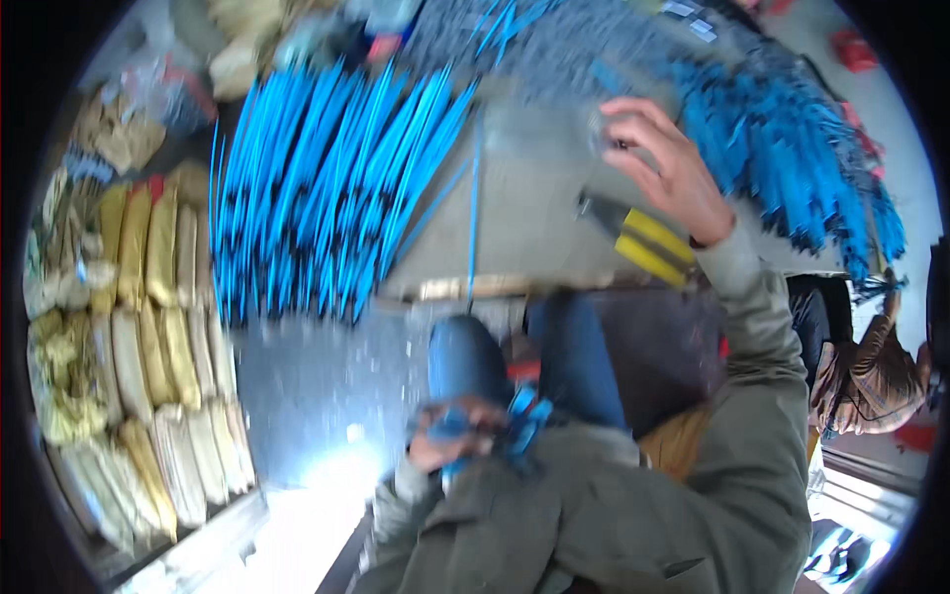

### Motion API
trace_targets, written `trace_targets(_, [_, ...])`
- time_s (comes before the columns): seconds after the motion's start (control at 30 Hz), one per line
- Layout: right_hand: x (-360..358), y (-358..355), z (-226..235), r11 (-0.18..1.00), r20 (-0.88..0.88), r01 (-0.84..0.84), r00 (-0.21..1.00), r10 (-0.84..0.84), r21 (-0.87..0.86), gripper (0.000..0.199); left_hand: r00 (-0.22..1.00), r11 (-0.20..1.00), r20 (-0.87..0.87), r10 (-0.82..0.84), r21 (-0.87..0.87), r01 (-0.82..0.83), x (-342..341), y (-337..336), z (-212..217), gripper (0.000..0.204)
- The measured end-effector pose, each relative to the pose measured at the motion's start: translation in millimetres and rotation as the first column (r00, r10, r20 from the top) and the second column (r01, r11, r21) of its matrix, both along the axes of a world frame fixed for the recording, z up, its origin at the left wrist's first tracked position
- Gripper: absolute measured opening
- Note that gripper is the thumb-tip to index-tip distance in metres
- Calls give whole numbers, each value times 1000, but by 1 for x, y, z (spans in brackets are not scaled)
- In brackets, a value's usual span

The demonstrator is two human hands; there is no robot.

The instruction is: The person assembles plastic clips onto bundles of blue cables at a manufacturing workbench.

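My left hand (457, 434) is low, in front of my body above my lap, closed around some blue strips (526, 414). The strips are blurred, and their ends stick out to the right of the fist. My right hand (665, 163) is raised over the table (534, 188), its fingers bent towards the thumb. Something small and greyish shows at those fingertips, too smeared to name. Just below this hand, pliers with yellow handles (653, 246) lie on the table. A single thin blue strip (475, 208) runs across the tabletop to its front edge.
A wide row of blue strips (327, 188) hangs over the table's left part. More blue strips (777, 148) are heaped at the right, beside a grey pile (564, 49). Stacked bags (148, 346) fill the left side. Another person in a brown striped garment (871, 381) is at the right.
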State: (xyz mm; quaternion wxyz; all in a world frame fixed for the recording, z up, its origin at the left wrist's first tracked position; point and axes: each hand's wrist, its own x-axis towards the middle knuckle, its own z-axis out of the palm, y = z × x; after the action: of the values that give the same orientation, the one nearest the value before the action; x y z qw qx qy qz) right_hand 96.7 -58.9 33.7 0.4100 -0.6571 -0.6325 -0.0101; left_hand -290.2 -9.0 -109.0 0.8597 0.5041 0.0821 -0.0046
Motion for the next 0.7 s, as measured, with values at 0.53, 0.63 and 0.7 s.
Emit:
trace_targets(0.53, [-167,-88,-33,817,199,-576,801,564,3,29,967,982,193,165,59,-179,-9,-51,31,38])
trace_targets(0.63, [-173,-94,-33,773,47,-634,771,635,-32,27,965,981,180,193,-6,-195,-8,-59,31,38])
trace_targets(0.7, [-177,-94,-39,664,-240,-748,642,728,14,23,957,975,200,210,24,-219,-7,-60,32,38])
